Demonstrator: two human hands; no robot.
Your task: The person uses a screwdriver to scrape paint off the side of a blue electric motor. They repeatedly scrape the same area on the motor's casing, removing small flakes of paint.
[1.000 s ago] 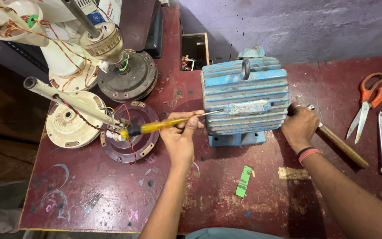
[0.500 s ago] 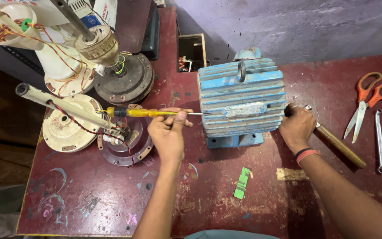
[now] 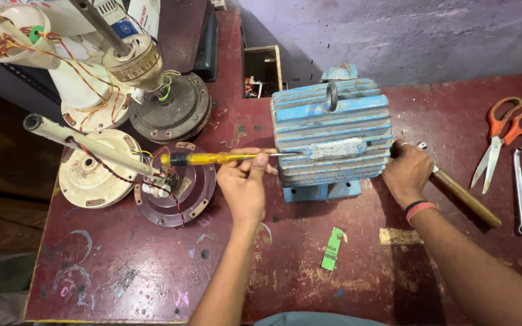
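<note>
Two hands: both mine, both busy at the blue motor, well apart, one each side of it.
Left hand (image 3: 244,184): I have it clamped round a yellow-handled screwdriver (image 3: 212,159), shaft level, tip touching the motor's left face.
Right hand (image 3: 407,171): closed on a wooden-handled tool (image 3: 463,196) at the motor's right side; head of the tool hidden behind my fist, can't tell what kind.
Blue motor (image 3: 332,130): ribbed casing, middle of the bench, lifting eye on top, sits on its foot.
Wristbands (image 3: 419,208): black and red, on my right wrist.
Bench (image 3: 122,271): dark red, scuffed, paint marks.
Fan parts: maroon round cover (image 3: 179,205) just left of my left hand, cream cover (image 3: 89,175) beside it, grey rod (image 3: 86,145) lying across both, red wires trailing.
Scissors (image 3: 502,139): orange handles, far right, near a small spanner (image 3: 519,190).
Green strip (image 3: 333,249): flat on the bench between my forearms.
Wooden box (image 3: 261,71): behind the motor, open top.
</note>
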